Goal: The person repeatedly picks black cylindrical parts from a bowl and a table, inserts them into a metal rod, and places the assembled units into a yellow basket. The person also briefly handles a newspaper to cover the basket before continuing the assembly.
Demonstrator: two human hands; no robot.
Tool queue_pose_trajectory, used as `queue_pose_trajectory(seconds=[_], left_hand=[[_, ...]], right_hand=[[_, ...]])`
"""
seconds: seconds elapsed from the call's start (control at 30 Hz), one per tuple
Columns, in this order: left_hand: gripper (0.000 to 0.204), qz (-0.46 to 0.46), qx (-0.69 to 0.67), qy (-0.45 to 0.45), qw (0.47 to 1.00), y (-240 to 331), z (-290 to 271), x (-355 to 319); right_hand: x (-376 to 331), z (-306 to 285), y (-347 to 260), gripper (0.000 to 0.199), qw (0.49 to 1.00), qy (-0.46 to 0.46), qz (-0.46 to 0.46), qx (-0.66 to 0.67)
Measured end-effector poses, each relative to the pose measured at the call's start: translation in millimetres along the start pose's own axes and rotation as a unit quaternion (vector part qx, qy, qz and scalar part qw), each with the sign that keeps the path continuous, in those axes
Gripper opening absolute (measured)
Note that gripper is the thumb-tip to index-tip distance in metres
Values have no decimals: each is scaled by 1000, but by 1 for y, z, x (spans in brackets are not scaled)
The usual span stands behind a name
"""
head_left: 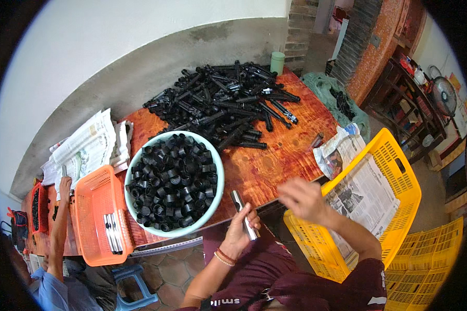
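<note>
My left hand (237,234) is closed around a shiny silver metal tube (237,199), held tilted above my lap at the table's front edge. To its right, my right hand (302,199) is raised beside the yellow crate, its fingers smeared by motion. Left of my hands, a pale green basin (219,193) holds many short black plastic rings (174,179). Behind it a large heap of black tubular parts (218,98) covers the back of the table. Newspaper (366,194) lines the yellow plastic crate (412,189) at my right.
The reddish wooden table (290,160) stands against the wall. An orange basket (96,246) holds several silver tubes (112,233). At far left, a co-worker's hand (65,184) touches newspapers (85,147). Crumpled paper (340,150) lies near the right edge; a blue stool (135,287) stands below.
</note>
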State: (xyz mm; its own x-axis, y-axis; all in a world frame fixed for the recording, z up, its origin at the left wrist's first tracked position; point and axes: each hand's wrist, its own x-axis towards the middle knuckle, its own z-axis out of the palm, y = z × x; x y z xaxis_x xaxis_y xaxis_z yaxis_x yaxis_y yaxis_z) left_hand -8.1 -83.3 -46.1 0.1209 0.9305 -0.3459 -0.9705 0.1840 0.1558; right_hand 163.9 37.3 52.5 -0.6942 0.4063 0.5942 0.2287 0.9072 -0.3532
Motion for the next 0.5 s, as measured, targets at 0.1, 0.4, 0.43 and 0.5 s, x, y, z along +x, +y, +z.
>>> queue_pose_trajectory(seconds=[0.1,0.4,0.43,0.5], left_hand=[[22,-20,4,-10,1000,-8,-1,-2],[20,12,89,2,996,-8,-5,-18],[21,16,95,6,995,-6,-7,-19],[21,23,97,19,995,-5,-9,-21]], right_hand=[[49,28,40,19,994,-40,99,-19],[161,159,97,110,973,-206,57,-92],[167,172,102,115,972,-214,52,-87],[174,175,97,115,956,-273,41,-99]])
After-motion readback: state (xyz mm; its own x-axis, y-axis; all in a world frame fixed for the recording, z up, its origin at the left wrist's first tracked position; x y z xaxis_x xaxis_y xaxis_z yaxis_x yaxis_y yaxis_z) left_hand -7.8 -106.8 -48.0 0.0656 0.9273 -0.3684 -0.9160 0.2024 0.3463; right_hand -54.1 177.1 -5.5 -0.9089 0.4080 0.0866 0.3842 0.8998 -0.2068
